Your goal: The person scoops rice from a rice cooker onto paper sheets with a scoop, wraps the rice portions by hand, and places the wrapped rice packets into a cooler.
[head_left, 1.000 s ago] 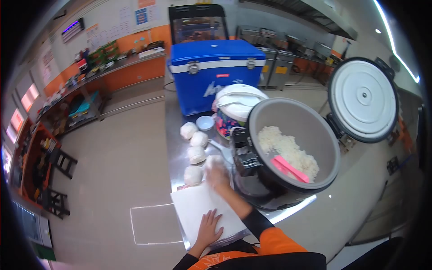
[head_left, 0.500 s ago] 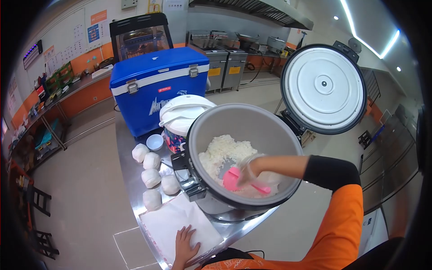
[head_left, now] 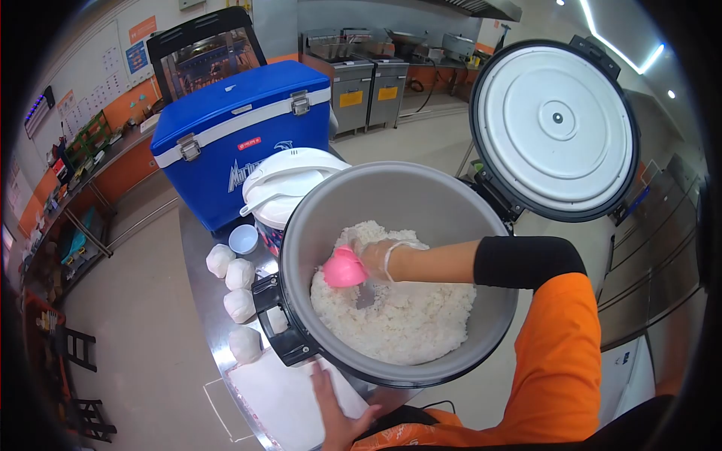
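My right hand (head_left: pixel 376 260), in a clear plastic glove, reaches into the large cooker pot (head_left: pixel 406 178). It is closed on a pink scoop (head_left: pixel 344 268), whose bowl is against the white rice (head_left: pixel 406 319); the fingers partly hide its handle. My left hand (head_left: pixel 336 410) is bare, with fingers stretched out and thumb apart. It is over the right side of a stack of white paper sheets (head_left: pixel 274 402), its fingertips close below the pot's rim; whether they touch the pot I cannot tell.
Several white wrapped balls (head_left: pixel 240 306) line the steel table beside a small pale bowl (head_left: pixel 243 239). Behind the pot are a white-lidded container (head_left: pixel 289 177) and a blue cooler box (head_left: pixel 241 120). The cooker's raised lid (head_left: pixel 556 128) stands at right. Fryers (head_left: pixel 350 94) are farther back.
My right hand and the scoop have moved left and toward the far side of the pot, uncovering more rice. My left hand has shifted right along the paper. The view has shifted slightly.
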Tool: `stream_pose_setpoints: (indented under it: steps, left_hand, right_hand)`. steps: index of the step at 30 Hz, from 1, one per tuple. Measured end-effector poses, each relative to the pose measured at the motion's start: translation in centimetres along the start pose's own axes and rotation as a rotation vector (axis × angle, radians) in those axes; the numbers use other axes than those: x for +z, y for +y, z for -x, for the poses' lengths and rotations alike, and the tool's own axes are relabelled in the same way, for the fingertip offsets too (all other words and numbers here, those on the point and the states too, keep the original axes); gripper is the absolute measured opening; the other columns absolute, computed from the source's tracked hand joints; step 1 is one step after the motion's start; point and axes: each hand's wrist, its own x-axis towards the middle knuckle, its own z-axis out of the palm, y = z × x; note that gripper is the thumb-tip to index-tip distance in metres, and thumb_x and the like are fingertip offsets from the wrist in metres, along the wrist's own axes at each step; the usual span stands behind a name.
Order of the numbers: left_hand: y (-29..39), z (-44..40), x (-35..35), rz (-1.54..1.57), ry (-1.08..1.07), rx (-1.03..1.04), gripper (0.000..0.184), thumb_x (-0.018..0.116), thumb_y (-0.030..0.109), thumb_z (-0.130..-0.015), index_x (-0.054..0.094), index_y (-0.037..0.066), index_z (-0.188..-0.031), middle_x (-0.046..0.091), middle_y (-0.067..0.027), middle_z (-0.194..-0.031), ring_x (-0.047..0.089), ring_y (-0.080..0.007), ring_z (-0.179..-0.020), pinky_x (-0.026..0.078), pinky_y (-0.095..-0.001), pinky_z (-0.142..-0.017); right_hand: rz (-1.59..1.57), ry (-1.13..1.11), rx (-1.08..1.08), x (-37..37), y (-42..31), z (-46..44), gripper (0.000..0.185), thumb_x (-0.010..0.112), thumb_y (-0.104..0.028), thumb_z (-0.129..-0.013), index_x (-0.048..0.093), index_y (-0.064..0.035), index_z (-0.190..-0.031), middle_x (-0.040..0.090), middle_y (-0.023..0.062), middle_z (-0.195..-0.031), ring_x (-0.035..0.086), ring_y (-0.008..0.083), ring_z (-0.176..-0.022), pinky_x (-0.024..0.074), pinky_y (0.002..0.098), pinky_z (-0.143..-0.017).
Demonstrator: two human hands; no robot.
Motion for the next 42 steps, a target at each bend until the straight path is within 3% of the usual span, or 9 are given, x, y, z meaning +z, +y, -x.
stream_pose_setpoints:
  steps: [8, 12, 18, 26, 29, 33, 36, 39, 42]
  left_hand:
    - [-1.4, 0.1, 3.9, -0.074, 0.001, -0.099, 0.102, 0.072, 0.023, -0.066, 0.009, -0.009, -0.139, 0.012, -0.0363, -0.14, 0.014, -0.0519, -0.13, 0.015, -0.0536, -0.107]
    - [-1.1, 0.1, 3.8, -0.04, 0.0, -0.145, 0.098, 0.072, 0.022, -0.066, 0.012, -0.008, -0.138, 0.014, -0.036, -0.139, 0.016, -0.0519, -0.129, 0.018, -0.053, -0.106]
    - [-1.6, 0.4, 3.9, -0.093, 0.003, -0.136, 0.095, 0.073, 0.02, -0.066, 0.017, -0.006, -0.138, 0.016, -0.0335, -0.139, 0.019, -0.0484, -0.129, 0.021, -0.0511, -0.104]
    - [-1.4, -0.1, 4.1, -0.017, 0.113, -0.132, 0.102, 0.077, 0.029, -0.062, 0.016, -0.003, -0.137, 0.014, -0.0293, -0.14, 0.016, -0.0437, -0.131, 0.022, -0.05, -0.105]
    - [-0.8, -0.9, 3.1, 0.042, 0.192, -0.056, 0.109, 0.079, 0.04, -0.06, 0.013, 0.0, -0.137, 0.011, -0.0283, -0.14, 0.012, -0.0417, -0.133, 0.021, -0.051, -0.105]
    - [-0.5, -1.5, 2.8, 0.104, 0.293, 0.047, 0.121, 0.078, 0.051, -0.058, 0.001, 0.003, -0.138, 0.005, -0.025, -0.142, 0.01, -0.04, -0.134, 0.016, -0.051, -0.107]
    - [0.2, -2.1, 3.0, 0.096, 0.341, 0.088, 0.121, 0.076, 0.053, -0.059, 0.0, 0.004, -0.139, 0.004, -0.0239, -0.143, 0.01, -0.0396, -0.134, 0.015, -0.0505, -0.107]
    - [0.9, -1.9, 2.4, 0.04, 0.288, 0.051, 0.117, 0.079, 0.049, -0.057, 0.008, 0.004, -0.138, 0.008, -0.0268, -0.14, 0.011, -0.0418, -0.133, 0.017, -0.0521, -0.105]
    - [0.7, -1.5, 2.6, -0.015, 0.233, -0.01, 0.11, 0.082, 0.041, -0.057, 0.016, 0.004, -0.138, 0.01, -0.0288, -0.139, 0.012, -0.0437, -0.132, 0.019, -0.0533, -0.103]
  right_hand:
    - [-0.039, -0.252, 0.098, -0.7, 0.5, 4.2, 0.054, 0.039, -0.014, -0.089, 0.019, 0.002, -0.136, 0.058, 0.0255, -0.108, 0.059, 0.0387, -0.099, 0.0478, 0.0447, -0.082]
    - [-0.289, -0.054, 0.109, -4.4, -1.9, 6.7, 0.056, 0.039, -0.008, -0.087, 0.019, 0.0013, -0.138, 0.058, 0.0282, -0.103, 0.061, 0.0385, -0.092, 0.0499, 0.0428, -0.077]
    - [0.204, 0.155, -0.319, 0.6, -3.4, 4.1, 0.059, 0.042, -0.007, -0.085, 0.018, 0.0001, -0.138, 0.059, 0.0279, -0.098, 0.065, 0.0343, -0.084, 0.0527, 0.0392, -0.067]
    - [0.176, -0.205, -0.021, 0.0, 0.2, 8.5, 0.059, 0.049, -0.011, -0.085, 0.023, 0.0033, -0.135, 0.06, 0.0246, -0.101, 0.064, 0.0365, -0.088, 0.0522, 0.042, -0.071]
    - [0.096, -0.063, 0.114, -1.4, 2.5, 5.7, 0.044, 0.055, -0.006, -0.08, 0.043, 0.0032, -0.122, 0.062, 0.0201, -0.104, 0.064, 0.0303, -0.09, 0.0514, 0.0426, -0.076]
    - [-0.134, 0.084, 0.379, -4.2, 4.4, 4.6, 0.045, 0.046, -0.015, -0.087, 0.037, 0.0027, -0.128, 0.056, 0.0203, -0.112, 0.06, 0.0299, -0.1, 0.05, 0.0399, -0.081]
    - [0.045, 0.017, 0.276, -0.4, 5.1, 3.5, 0.033, 0.052, -0.018, -0.084, 0.052, -0.0021, -0.113, 0.06, 0.0195, -0.101, 0.062, 0.0305, -0.094, 0.0505, 0.0389, -0.079]
    - [-0.119, -0.119, 0.263, 1.4, 3.4, 3.6, 0.036, 0.05, -0.02, -0.086, 0.05, -0.0065, -0.12, 0.063, 0.0171, -0.094, 0.061, 0.0286, -0.093, 0.0496, 0.038, -0.081]
    - [0.216, -0.345, -0.132, 3.3, 2.6, 3.5, 0.034, 0.046, -0.022, -0.089, 0.052, -0.0051, -0.118, 0.062, 0.0173, -0.094, 0.059, 0.0276, -0.095, 0.0478, 0.0382, -0.082]
